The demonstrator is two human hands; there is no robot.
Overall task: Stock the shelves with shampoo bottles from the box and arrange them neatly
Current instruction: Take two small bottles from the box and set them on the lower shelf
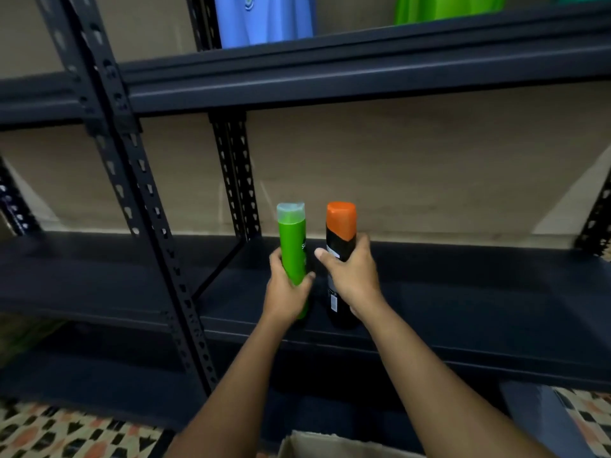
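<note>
Head view

- A green bottle (292, 256) with a pale translucent cap is held upright just left of the frame's centre; the left hand (287, 287) is wrapped round its lower half, thumb to the right side.
- A black bottle (340, 259) with an orange cap is held upright just beside it on the right; the right hand (352, 276) is curled round its middle, thumb across the front.
- Both bases are seen at or just above the front part of the dark shelf (463, 302); actual contact cannot be confirmed.
- The upright, side-by-side hold is judged to serve placement as a neat pair, caps level and a narrow gap kept between the bodies.
- The grips are taken low and mid-body, which is judged to keep the bottles steady while they are set down.
- The cardboard box (330, 446) is seen at the bottom edge of the frame, below the forearms; its contents are not visible.
- On the upper shelf, a blue pack (264, 19) and a green pack (446, 6) are seen at the top of the frame.
- Writing: white letters reading "SU" are partly visible on the green bottle; the rest is covered. A barcode panel and small white print are noted on the black bottle, too blurred to be read. No brand can be confirmed.
</note>
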